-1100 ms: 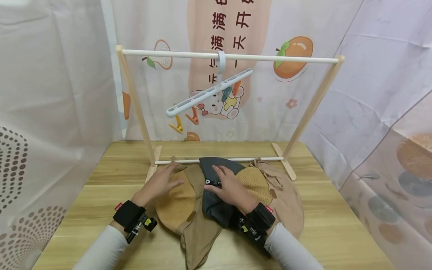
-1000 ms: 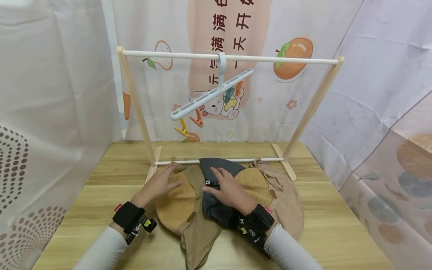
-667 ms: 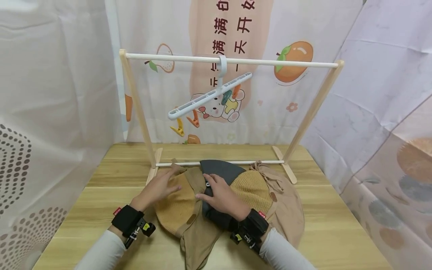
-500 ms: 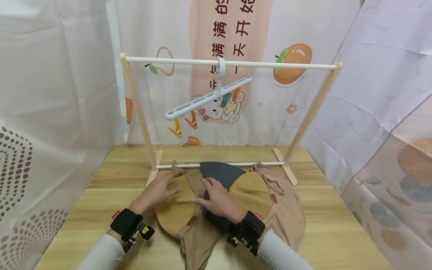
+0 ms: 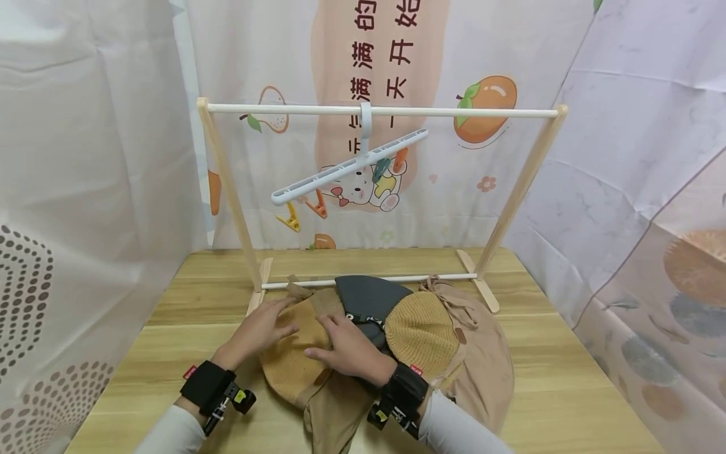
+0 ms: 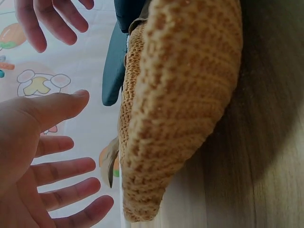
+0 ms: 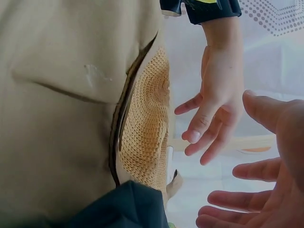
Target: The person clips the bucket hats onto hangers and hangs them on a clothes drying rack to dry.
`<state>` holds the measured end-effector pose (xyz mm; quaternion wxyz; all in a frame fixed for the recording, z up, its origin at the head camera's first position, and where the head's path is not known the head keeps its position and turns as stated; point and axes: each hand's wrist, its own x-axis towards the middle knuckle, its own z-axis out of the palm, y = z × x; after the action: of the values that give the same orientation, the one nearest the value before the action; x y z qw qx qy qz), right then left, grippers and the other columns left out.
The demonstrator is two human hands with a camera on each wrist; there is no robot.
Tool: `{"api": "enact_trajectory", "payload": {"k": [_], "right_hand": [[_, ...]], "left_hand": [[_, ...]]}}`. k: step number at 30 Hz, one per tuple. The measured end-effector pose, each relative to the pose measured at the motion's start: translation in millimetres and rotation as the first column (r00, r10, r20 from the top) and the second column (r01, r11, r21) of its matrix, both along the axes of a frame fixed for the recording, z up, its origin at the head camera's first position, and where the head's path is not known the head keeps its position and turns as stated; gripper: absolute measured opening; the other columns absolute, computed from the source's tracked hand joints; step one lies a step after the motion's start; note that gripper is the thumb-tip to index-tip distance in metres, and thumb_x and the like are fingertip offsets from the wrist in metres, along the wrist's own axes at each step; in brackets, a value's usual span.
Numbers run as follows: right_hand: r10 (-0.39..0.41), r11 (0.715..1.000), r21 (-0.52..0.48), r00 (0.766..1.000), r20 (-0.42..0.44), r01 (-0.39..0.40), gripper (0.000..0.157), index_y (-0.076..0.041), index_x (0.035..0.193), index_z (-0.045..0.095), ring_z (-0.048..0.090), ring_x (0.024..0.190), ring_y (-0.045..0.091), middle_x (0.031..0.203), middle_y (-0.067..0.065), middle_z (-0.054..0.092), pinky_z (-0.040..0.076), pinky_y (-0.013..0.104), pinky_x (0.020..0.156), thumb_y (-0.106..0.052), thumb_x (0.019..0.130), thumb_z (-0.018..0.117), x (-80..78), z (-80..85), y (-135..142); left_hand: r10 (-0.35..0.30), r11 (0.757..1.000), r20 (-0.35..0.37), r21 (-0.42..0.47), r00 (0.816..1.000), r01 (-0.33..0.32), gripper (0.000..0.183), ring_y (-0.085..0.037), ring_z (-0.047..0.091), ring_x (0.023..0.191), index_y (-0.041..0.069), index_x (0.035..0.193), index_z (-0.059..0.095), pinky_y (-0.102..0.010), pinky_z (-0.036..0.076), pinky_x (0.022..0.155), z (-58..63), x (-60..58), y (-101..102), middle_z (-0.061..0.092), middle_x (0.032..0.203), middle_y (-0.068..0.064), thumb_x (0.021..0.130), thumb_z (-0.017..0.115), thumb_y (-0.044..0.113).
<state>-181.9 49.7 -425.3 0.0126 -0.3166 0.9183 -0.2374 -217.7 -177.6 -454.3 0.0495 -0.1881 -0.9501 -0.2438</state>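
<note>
Over the left hat, a woven yellow-tan crown [image 5: 286, 362] with a khaki cloth brim [image 5: 340, 403], both my hands hover with spread fingers. My left hand [image 5: 255, 331] is by its left side; the left wrist view shows a gap between that hand [image 6: 42, 156] and the woven crown [image 6: 185, 80]. My right hand [image 5: 354, 350] is above the crown's right part and brim. Nothing is held by the right hand [image 7: 270, 171] in its wrist view. Behind it lies a dark grey-blue hat [image 5: 371, 296], partly covered. Another woven crown [image 5: 422, 331] with a beige cloth brim [image 5: 482, 353] lies at right.
A wooden rack with a white top rod [image 5: 465, 113] stands at the back of the table [image 5: 544, 378]. From the rod hangs a white hanger [image 5: 346, 169] carrying a yellow clip [image 5: 292, 219], orange clips [image 5: 319, 205] and a teal clip [image 5: 381, 169]. Printed curtains surround the table.
My right hand has moved left, from over the dark hat to over the left hat. The left hand has shifted slightly left and down. The head view has tilted a little upward.
</note>
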Motion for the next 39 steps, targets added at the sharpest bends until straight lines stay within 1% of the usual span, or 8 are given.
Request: {"api": "enact_trajectory", "payload": {"k": [11,15,19,23,28,33,36,39], "right_hand": [[0.005,0.999,0.041,1.000,0.007,-0.006,0.069,-0.011,0.139,0.040,0.049,0.115,0.026,0.130,0.013,0.051,0.048,0.040,0.090,-0.055,0.087,0.053,3.2,-6.2,-19.3],[0.009,0.999,0.042,1.000,0.008,-0.009,0.067,-0.011,0.138,0.042,0.049,0.113,0.024,0.127,0.012,0.053,0.048,0.038,0.089,-0.052,0.087,0.056,4.4,-7.8,-22.8],[0.037,0.999,0.032,0.999,0.034,-0.038,0.067,-0.010,0.138,0.041,0.052,0.107,0.021,0.124,0.012,0.054,0.049,0.035,0.085,-0.051,0.088,0.056,5.2,-9.3,-26.6],[0.042,0.998,0.048,0.998,0.054,-0.045,0.068,-0.010,0.138,0.041,0.054,0.102,0.019,0.122,0.012,0.054,0.050,0.033,0.081,-0.053,0.087,0.056,7.0,-11.9,-31.0],[0.048,0.997,0.060,0.998,0.047,-0.050,0.069,-0.009,0.138,0.042,0.052,0.098,0.017,0.119,0.012,0.054,0.049,0.028,0.076,-0.053,0.087,0.056,9.3,-14.1,-35.1],[0.066,0.996,0.060,0.996,0.066,-0.070,0.069,-0.010,0.136,0.044,0.045,0.076,0.009,0.101,0.006,0.054,0.041,0.019,0.058,-0.053,0.085,0.058,13.3,-15.4,-40.9],[0.085,0.993,0.075,0.995,0.051,-0.089,0.068,-0.010,0.135,0.046,0.043,0.070,0.007,0.095,0.004,0.053,0.038,0.018,0.054,-0.054,0.085,0.058,14.7,-19.1,-44.5],[0.102,0.990,0.095,0.994,0.045,-0.106,0.069,-0.010,0.134,0.045,0.045,0.069,0.007,0.096,0.004,0.053,0.040,0.018,0.054,-0.057,0.085,0.056,15.5,-23.9,-46.8]], "left_hand": [[-0.026,0.999,0.019,0.029,0.999,0.026,0.060,-0.036,0.052,0.115,0.000,0.132,0.047,-0.054,0.046,0.091,-9.4,-4.0,0.8,0.053,0.131,-0.021,0.085,0.067,0.031],[-0.035,0.999,0.002,0.031,0.999,0.035,0.056,-0.035,0.051,0.116,0.000,0.129,0.051,-0.053,0.046,0.092,-10.2,-3.8,-0.6,0.056,0.129,-0.020,0.085,0.067,0.029],[-0.011,0.999,-0.018,-0.040,1.000,0.010,0.046,-0.034,0.053,0.113,0.003,0.122,0.059,-0.053,0.046,0.091,-9.0,-0.8,-4.3,0.061,0.122,-0.016,0.083,0.069,0.027],[-0.006,0.994,-0.007,-0.107,1.000,0.005,0.042,-0.032,0.054,0.111,0.006,0.118,0.062,-0.052,0.047,0.090,-7.8,2.3,-7.8,0.064,0.118,-0.012,0.083,0.069,0.028],[-0.007,0.994,0.019,-0.113,1.000,0.009,0.039,-0.031,0.056,0.109,0.008,0.116,0.064,-0.052,0.047,0.089,-8.2,2.5,-9.5,0.065,0.117,-0.011,0.083,0.069,0.028],[-0.017,0.997,0.040,-0.075,0.999,0.020,0.032,-0.031,0.057,0.108,0.007,0.113,0.065,-0.052,0.047,0.090,-10.4,3.6,-13.8,0.067,0.113,-0.011,0.083,0.069,0.017],[-0.016,0.998,0.056,-0.053,0.998,0.019,0.030,-0.030,0.057,0.108,0.007,0.112,0.065,-0.051,0.047,0.091,-11.5,4.1,-16.8,0.067,0.113,-0.011,0.082,0.066,0.008],[-0.009,0.999,0.086,-0.043,0.996,0.013,0.031,-0.028,0.056,0.110,0.007,0.113,0.065,-0.050,0.046,0.093,-13.1,4.7,-19.3,0.066,0.115,-0.011,0.082,0.062,0.002]]}}
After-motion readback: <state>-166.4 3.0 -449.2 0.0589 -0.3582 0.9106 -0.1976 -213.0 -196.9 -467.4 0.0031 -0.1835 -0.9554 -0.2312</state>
